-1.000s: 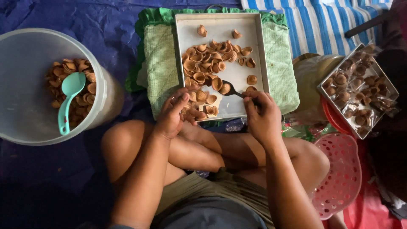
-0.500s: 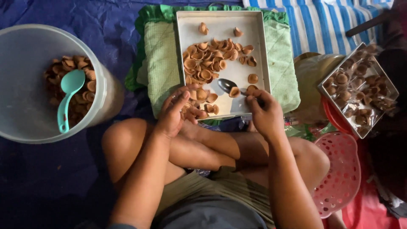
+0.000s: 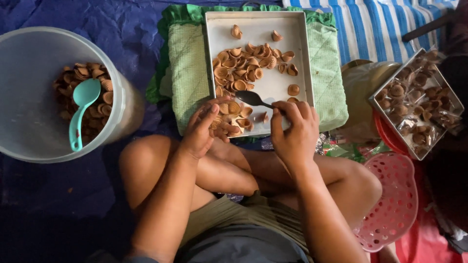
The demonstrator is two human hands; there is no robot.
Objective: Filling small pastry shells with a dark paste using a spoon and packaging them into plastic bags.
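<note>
The right hand pinches a spoon; the left hand grips little shells. Many lie unfilled on the tray.

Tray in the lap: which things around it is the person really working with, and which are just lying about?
In use:
left hand on the shells
right hand holding a dark spoon
metal tray on a green cloth

Lying about:
tub with teal scoop
second tray
pink basket
striped cloth
</note>
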